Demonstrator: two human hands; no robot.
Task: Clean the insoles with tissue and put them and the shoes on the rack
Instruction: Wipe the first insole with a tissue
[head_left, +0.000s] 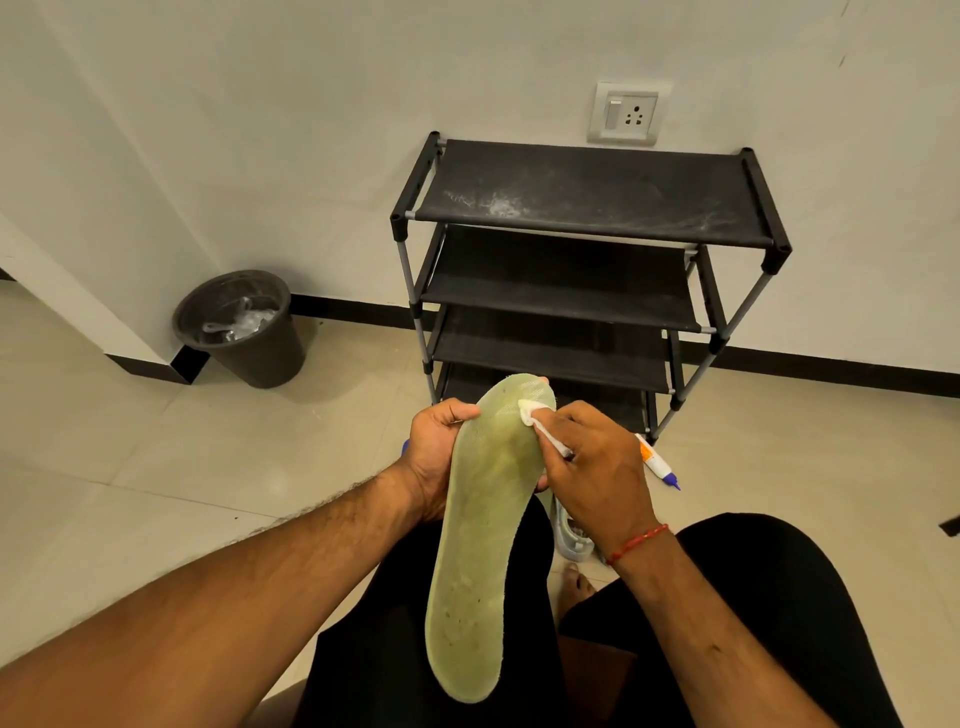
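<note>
Insole (483, 519) under tissue (531, 411), rack (587, 192) behind, bin (270, 358) left

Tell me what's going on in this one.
A person is wiping a greenish insole. The left hand grips the insole near its toe end, while the right hand pinches a white tissue against the toe area. A white shoe lies on the floor below the right hand. The black shoe rack stands ahead against the wall, with a bin to its left.
</note>
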